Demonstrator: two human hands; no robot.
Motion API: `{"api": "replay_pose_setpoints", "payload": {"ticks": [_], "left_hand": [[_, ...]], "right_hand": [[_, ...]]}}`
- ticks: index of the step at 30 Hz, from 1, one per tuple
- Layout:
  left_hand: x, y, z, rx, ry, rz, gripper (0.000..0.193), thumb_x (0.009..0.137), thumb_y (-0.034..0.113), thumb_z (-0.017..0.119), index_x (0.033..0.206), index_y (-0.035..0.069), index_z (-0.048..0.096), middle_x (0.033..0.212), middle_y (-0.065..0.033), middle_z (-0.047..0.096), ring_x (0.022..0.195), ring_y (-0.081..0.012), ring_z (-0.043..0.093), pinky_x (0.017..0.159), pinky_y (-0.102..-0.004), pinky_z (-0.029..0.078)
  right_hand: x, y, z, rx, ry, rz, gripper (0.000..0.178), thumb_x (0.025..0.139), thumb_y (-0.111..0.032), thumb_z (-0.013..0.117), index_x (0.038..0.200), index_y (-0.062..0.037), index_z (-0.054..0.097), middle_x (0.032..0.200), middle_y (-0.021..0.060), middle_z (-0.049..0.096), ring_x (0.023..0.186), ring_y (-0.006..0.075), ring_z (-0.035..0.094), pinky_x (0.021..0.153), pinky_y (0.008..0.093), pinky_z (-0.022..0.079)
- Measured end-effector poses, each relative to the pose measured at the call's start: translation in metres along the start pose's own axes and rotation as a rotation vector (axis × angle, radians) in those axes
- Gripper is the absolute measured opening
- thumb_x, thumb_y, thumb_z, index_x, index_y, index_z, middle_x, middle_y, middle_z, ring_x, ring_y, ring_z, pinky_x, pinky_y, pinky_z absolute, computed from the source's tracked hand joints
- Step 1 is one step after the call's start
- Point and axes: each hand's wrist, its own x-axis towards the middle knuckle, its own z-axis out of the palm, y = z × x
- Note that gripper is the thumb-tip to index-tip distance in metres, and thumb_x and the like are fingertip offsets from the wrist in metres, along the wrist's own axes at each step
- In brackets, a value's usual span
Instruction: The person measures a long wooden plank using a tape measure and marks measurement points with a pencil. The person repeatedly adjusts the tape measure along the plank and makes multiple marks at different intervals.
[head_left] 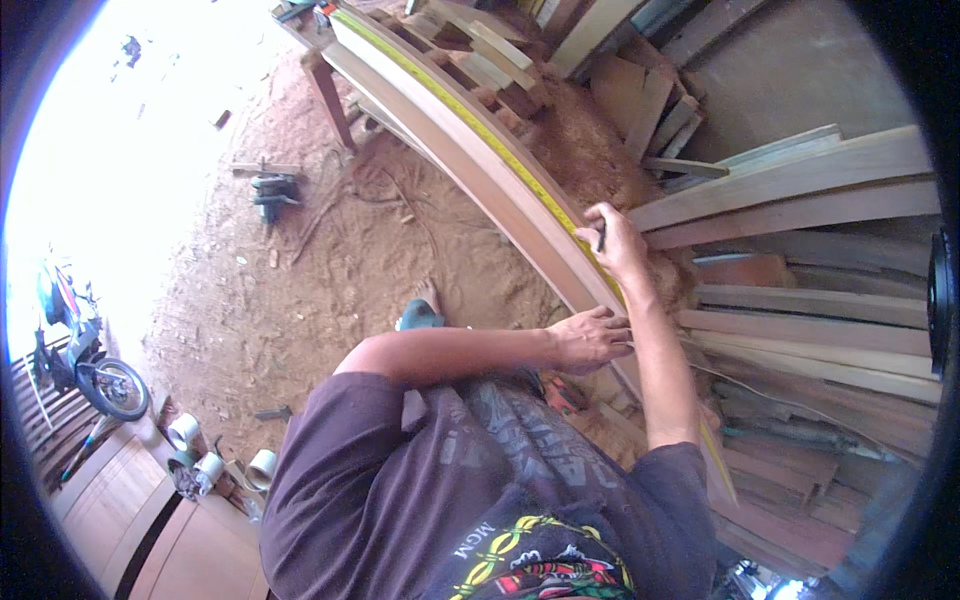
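A long plank (500, 200), bent by the lens, runs from the far upper left down to my body. Along its right side lies a yellow tape measure (480, 120) pulled out lengthwise; its blade shows again past my right forearm. My left hand (593, 340) reaches across my front, fingers bent over the tape and the plank's edge. Farther along, my right hand (615, 243) pinches a thin dark pencil-like marker (602, 236) just above the tape. Whether its tip touches the wood is too small to tell.
Stacked planks (800, 190) lie on the right, and wood offcuts (490, 60) behind the workpiece. A wooden leg (330, 100) supports its far end. A dark power tool (272, 195) lies on the dirt floor. A motorcycle (85, 350) and white tubs (185, 432) stand left.
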Motion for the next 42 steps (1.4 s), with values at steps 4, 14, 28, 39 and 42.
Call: {"api": "replay_pose_setpoints", "payload": {"ticks": [4,14,28,39,42], "left_hand": [[-0.08,-0.043,-0.089,0.205,0.201,-0.252,0.036,0.092,0.026,0.075,0.127,0.015,0.073,0.137,-0.0091,0.067,0.137,-0.0288,0.059,0.106,-0.0534,0.048],[-0.153,-0.189,-0.312,0.622,0.247,-0.698,0.055,0.09,0.031,0.082,0.139,0.012,0.066,0.145,-0.0106,0.065,0.139,-0.032,0.057,0.113,-0.0508,0.042],[-0.161,-0.258,-0.352,0.521,0.157,-0.444,0.018,0.093,0.025,0.078,0.106,0.013,0.079,0.113,-0.0054,0.075,0.112,-0.0279,0.069,0.1,-0.046,0.052],[-0.163,-0.268,-0.37,0.422,0.062,-0.375,0.019,0.086,0.017,0.079,0.105,0.015,0.08,0.113,0.0008,0.074,0.11,-0.0237,0.069,0.09,-0.0382,0.058],[-0.165,-0.277,-0.377,0.329,0.061,-0.336,0.025,0.085,0.014,0.076,0.11,0.015,0.079,0.117,-0.0003,0.072,0.113,-0.0247,0.068,0.093,-0.0388,0.06]], "right_hand": [[0.002,0.001,0.004,-0.02,0.015,0.021,0.038,0.088,-0.027,0.088,0.115,-0.0078,0.069,0.095,0.0151,0.078,0.09,0.0327,0.077,0.08,0.0455,0.058],[-0.003,-0.004,0.004,0.02,0.04,0.029,0.032,0.087,-0.016,0.087,0.111,-0.0067,0.069,0.093,0.0164,0.075,0.089,0.0337,0.075,0.079,0.0457,0.057],[-0.012,-0.012,0.006,0.185,0.036,0.147,0.028,0.089,-0.003,0.079,0.111,-0.0021,0.061,0.093,0.0197,0.07,0.087,0.0333,0.071,0.081,0.0421,0.055],[0.061,-0.058,-0.035,0.261,0.189,0.157,0.021,0.108,-0.014,0.064,0.125,-0.0017,0.067,0.099,0.0138,0.073,0.091,0.0219,0.072,0.08,0.0385,0.057],[0.112,-0.115,-0.036,0.367,0.354,0.13,0.038,0.118,-0.027,0.048,0.142,-0.0017,0.063,0.11,0.0094,0.073,0.094,0.0159,0.068,0.081,0.0325,0.056]]}}
